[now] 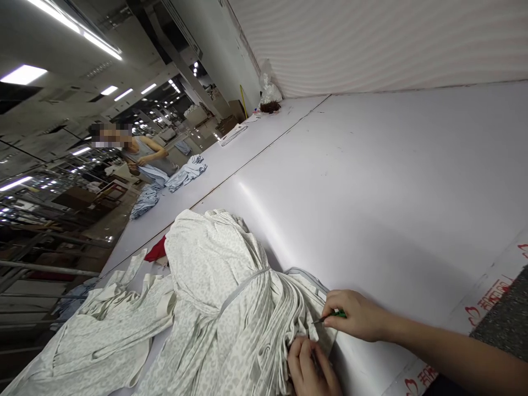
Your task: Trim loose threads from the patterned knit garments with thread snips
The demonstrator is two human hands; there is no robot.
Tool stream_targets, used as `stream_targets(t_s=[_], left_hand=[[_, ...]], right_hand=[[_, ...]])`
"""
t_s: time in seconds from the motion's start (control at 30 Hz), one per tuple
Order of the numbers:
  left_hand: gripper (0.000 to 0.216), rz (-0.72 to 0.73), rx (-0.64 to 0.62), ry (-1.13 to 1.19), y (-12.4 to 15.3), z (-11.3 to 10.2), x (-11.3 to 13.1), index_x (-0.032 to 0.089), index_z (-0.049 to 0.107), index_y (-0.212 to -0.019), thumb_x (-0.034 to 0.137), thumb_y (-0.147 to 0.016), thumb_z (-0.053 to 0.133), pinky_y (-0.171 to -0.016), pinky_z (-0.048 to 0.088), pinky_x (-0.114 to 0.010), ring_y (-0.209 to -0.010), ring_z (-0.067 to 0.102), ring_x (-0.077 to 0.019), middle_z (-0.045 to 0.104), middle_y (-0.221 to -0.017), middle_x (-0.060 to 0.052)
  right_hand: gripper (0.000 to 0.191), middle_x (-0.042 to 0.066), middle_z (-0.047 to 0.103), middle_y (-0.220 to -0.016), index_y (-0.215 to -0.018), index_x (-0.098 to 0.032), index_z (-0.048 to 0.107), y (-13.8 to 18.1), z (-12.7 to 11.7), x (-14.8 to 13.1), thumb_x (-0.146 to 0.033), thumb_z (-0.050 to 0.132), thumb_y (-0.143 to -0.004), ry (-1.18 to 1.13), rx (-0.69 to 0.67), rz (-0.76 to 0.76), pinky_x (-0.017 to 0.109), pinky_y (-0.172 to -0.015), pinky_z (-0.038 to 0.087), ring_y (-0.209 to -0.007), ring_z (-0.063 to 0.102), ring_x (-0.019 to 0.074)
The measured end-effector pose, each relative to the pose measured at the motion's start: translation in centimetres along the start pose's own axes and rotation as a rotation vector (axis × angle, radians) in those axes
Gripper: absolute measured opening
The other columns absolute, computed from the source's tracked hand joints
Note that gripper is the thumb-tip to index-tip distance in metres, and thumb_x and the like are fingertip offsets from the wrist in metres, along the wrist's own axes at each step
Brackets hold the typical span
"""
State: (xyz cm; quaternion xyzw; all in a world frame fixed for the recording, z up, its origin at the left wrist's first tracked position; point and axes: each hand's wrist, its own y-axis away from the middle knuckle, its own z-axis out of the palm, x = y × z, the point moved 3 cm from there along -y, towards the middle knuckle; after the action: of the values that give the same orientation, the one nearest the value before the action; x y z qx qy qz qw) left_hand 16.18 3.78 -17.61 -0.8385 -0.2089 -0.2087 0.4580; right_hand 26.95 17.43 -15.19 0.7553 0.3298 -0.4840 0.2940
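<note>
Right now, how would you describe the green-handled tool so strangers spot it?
On the pale table, find the leopard-print cloth bundle. At its right edge, the right hand holds the tool, dark-tipped, its green handle unlike anything beside it.

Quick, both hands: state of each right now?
Left hand: curled against the patterned fabric; whether it grips cannot be told.
Right hand: closed, holding a green-handled tool.
</note>
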Motion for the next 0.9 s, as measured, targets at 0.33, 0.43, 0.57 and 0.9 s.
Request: stream_targets(t_s=[0.33,0.43,0.57,0.9], left_hand=[[0.047,-0.699,-0.002,0.489,-1.2,0.7,0.5,0.019,0.063,-0.1,0.054,-0.071,0.077,-0.066,0.053,-0.024,-0.067,0.067,-0.0141,0.069,-0.074,0.0],[0.051,-0.719,-0.015,0.541,-1.3,0.7,0.4,0.019,0.062,-0.101,0.054,-0.068,0.08,-0.064,0.053,-0.021,-0.064,0.066,-0.0123,0.069,-0.072,0.0],[0.053,-0.74,-0.004,0.549,-1.2,0.7,0.1,0.018,0.063,-0.102,0.052,-0.066,0.082,-0.063,0.053,-0.019,-0.063,0.067,-0.0115,0.07,-0.071,0.0],[0.048,-0.769,-0.015,0.533,-1.3,0.9,-0.4,0.02,0.062,-0.1,0.049,-0.066,0.081,-0.066,0.053,-0.02,-0.065,0.066,-0.0116,0.07,-0.071,0.001]], right_hand=[[0.019,0.005,0.07,-0.09,-0.099,-0.02,0.072,0.8,0.8,-0.5,-0.024,0.064,-0.083,0.067,0.115,-0.227,0.027,-0.07,0.047,-0.077,0.064,0.0177],[0.02,0.007,0.071,-0.091,-0.102,-0.018,0.072,1.0,1.2,-1.0,-0.023,0.059,-0.087,0.183,0.159,-0.3,0.029,-0.071,0.046,-0.077,0.063,0.019],[0.02,0.007,0.07,-0.09,-0.101,-0.018,0.072,1.0,1.5,-1.3,-0.021,0.057,-0.088,0.256,0.184,-0.3,0.03,-0.071,0.046,-0.076,0.063,0.0197],[0.015,0.002,0.071,-0.087,-0.09,-0.022,0.075,0.2,0.9,-0.7,-0.018,0.065,-0.08,-0.047,0.147,-0.065,0.026,-0.071,0.048,-0.077,0.065,0.0173]])
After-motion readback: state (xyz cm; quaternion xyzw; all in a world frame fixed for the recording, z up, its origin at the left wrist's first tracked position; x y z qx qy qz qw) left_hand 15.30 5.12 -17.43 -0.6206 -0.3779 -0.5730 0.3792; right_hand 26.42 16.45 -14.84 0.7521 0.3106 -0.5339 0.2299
